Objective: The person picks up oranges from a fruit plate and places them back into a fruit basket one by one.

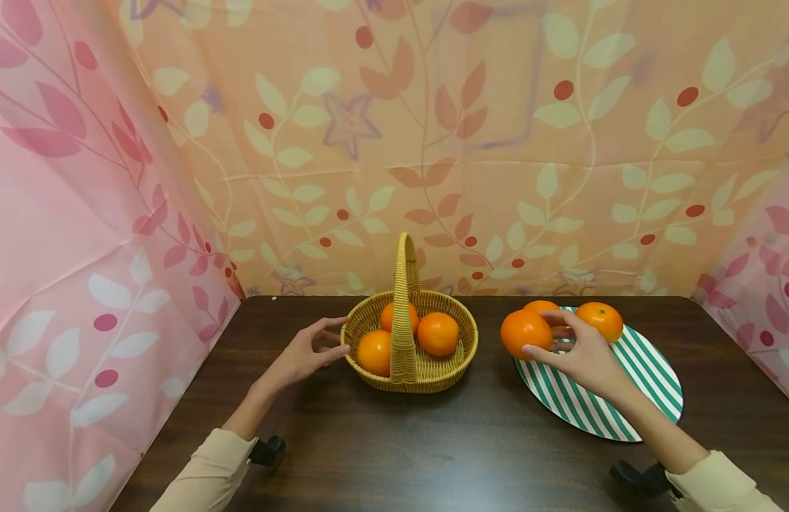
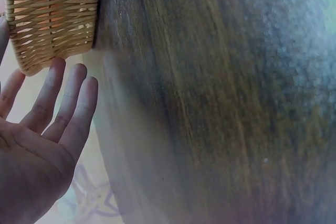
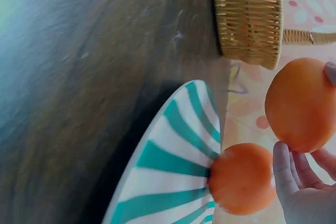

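Observation:
My right hand (image 1: pixel 589 358) holds an orange (image 1: pixel 525 334) between thumb and fingers, raised above the left part of a green-and-white striped plate (image 1: pixel 650 377). Two more oranges sit at the plate's far side: one (image 1: pixel 600 321) is in plain sight, the other (image 1: pixel 540 306) is partly hidden behind the held fruit. At the table's middle stands a yellow wicker basket (image 1: pixel 426 384) with an upright handle, and three oranges lie inside. My left hand (image 1: pixel 306 353) is at the basket's left end, its fingertips at the rim and side. Those fingers look nearly straight in the left wrist view.
A dark wooden table (image 1: pixel 381 448) carries everything. Behind it hangs a patterned orange curtain (image 1: pixel 394 156), and pink leaf-patterned cloth (image 1: pixel 67 235) closes the left side. The basket handle (image 1: pixel 403 313) stands tall over the basket's middle. A gap of table separates basket and plate.

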{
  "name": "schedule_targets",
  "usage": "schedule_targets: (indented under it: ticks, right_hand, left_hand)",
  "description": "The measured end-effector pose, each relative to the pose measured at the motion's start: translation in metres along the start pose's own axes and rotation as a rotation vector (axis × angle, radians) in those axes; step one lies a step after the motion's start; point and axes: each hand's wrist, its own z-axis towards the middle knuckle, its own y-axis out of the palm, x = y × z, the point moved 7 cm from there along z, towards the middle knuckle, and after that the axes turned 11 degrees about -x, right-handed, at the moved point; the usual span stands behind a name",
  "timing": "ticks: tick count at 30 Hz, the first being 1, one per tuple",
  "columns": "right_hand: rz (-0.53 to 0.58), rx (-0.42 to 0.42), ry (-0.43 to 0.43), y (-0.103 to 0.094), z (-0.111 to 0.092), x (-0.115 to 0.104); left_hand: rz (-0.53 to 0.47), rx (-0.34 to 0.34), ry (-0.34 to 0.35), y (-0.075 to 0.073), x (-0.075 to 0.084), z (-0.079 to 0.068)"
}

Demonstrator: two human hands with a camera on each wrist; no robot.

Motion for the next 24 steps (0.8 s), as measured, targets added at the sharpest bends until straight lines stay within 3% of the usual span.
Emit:
schedule_targets:
  ticks: [17, 24]
  right_hand:
    - [0.178, -0.070, -0.121, 0.016, 0.028, -0.020]
    - [0.219, -0.099, -0.225, 0.027, 0.044, -0.036]
  left_hand:
    - [0.001, 0.010, -0.003, 0.000, 0.000, -0.001]
    - [0.006, 0.005, 0.000, 0.000, 0.002, -0.002]
